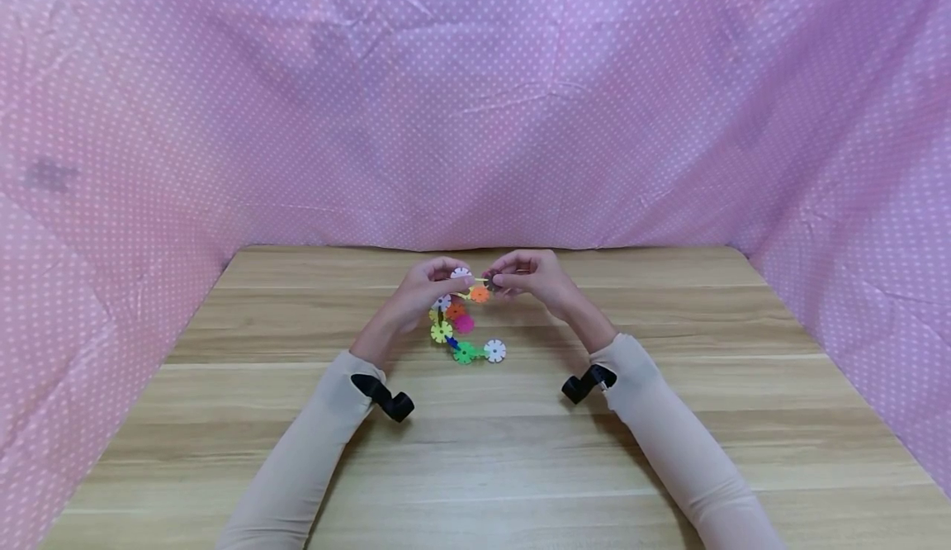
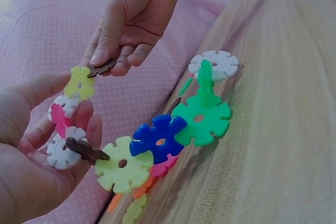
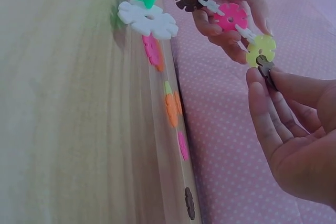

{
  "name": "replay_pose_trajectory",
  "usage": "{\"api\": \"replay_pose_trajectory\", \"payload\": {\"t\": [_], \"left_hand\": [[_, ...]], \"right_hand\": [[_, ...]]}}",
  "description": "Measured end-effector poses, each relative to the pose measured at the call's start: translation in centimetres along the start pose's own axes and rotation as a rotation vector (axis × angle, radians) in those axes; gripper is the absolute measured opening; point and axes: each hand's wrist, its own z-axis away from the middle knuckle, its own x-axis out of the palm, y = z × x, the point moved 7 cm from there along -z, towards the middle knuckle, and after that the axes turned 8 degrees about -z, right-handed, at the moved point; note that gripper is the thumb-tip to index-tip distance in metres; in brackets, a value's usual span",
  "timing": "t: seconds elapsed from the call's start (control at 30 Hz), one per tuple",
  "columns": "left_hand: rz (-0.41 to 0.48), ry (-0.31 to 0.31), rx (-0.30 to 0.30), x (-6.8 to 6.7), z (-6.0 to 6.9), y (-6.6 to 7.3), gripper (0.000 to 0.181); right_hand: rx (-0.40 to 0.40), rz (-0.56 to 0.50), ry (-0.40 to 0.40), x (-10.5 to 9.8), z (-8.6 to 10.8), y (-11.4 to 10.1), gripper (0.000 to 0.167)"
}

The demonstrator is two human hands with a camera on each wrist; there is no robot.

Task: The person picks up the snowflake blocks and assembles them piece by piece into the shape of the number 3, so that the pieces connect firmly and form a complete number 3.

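Observation:
A chain of slotted, flower-shaped plastic discs hangs from my left hand point(image 1: 419, 290), whose fingers and thumb grip it by its white and pink discs point(image 2: 60, 119). From there it runs through a brown disc point(image 2: 86, 150), a pale yellow disc point(image 2: 113, 174), a blue disc point(image 2: 149, 145) and green discs point(image 2: 210, 129) to a white end disc point(image 2: 227, 64). Between thumb and fingertips, my right hand point(image 3: 299, 135) pinches a brown disc point(image 3: 266, 66). Its edge meets the yellow disc point(image 3: 268, 45) at the chain's upper end; how deep the slots engage is unclear.
Loose discs lie on the wooden table point(image 1: 475, 451) beyond the chain, among them an orange disc point(image 3: 170, 111), a pink disc point(image 3: 182, 145) and a brown disc point(image 3: 189, 203). A pink dotted cloth point(image 1: 475, 120) surrounds the table's back and sides.

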Motion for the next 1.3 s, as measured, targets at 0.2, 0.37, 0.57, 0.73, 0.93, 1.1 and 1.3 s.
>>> {"api": "replay_pose_trajectory", "payload": {"t": [0.2, 0.37, 0.57, 0.73, 0.93, 1.1, 1.3], "left_hand": [[0.017, 0.016, -0.013, 0.0, 0.1, 0.1, 0.041], [0.035, 0.031, -0.011, 0.1, 0.2, 0.4, 0.037], [0.029, 0.048, -0.019, 0.2, 0.3, 0.7, 0.038], [0.030, 0.045, -0.016, 0.3, 0.2, 0.7, 0.042], [0.021, 0.016, -0.029, 0.0, 0.2, 0.4, 0.043], [0.007, -0.010, -0.046, -0.3, 0.3, 0.2, 0.041], [-0.009, -0.010, -0.040, -1.0, 0.2, 0.0, 0.046]], "right_hand": [[-0.014, -0.003, 0.016, 0.2, 0.1, -0.3, 0.021], [-0.034, -0.016, 0.010, 0.5, 0.1, -0.5, 0.020], [-0.063, 0.000, 0.026, 0.3, 0.1, -0.8, 0.020], [-0.025, -0.028, 0.055, 0.1, -0.1, -0.3, 0.022], [0.005, -0.028, 0.054, 0.1, 0.0, 0.1, 0.026], [0.023, -0.021, 0.034, -0.1, -0.1, 0.3, 0.027], [0.074, 0.007, 0.017, -0.4, -0.1, 0.7, 0.029]]}}
